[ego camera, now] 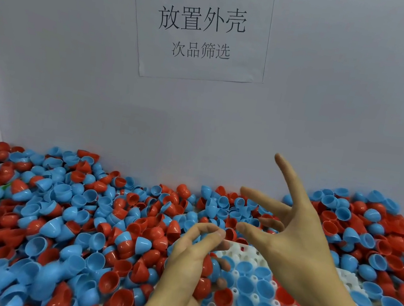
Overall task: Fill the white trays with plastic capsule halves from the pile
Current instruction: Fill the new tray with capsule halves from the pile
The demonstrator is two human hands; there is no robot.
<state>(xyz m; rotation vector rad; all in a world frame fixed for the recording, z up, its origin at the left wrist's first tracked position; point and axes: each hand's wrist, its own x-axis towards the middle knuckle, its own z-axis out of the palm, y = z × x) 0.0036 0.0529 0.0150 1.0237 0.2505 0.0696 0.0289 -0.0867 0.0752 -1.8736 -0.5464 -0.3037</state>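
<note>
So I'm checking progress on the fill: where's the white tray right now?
In the head view the white tray lies at lower right, under both hands, its far edge against the pile of capsule halves.

**Camera setup: single head-worn view**

One wide-angle view only, worn on the person's head; no second view to share the scene with. It faces forward and slightly down, toward a pale grey wall panel (49,75) with a white printed paper sign (202,26) near the top centre. Below lies a heap of red and blue plastic capsule halves (67,211), spanning the full width. The white moulded plastic tray (246,252) sits close, cut off at the bottom edge. Both forearms enter from the bottom, very near the lens. Edges curve noticeably.
</note>
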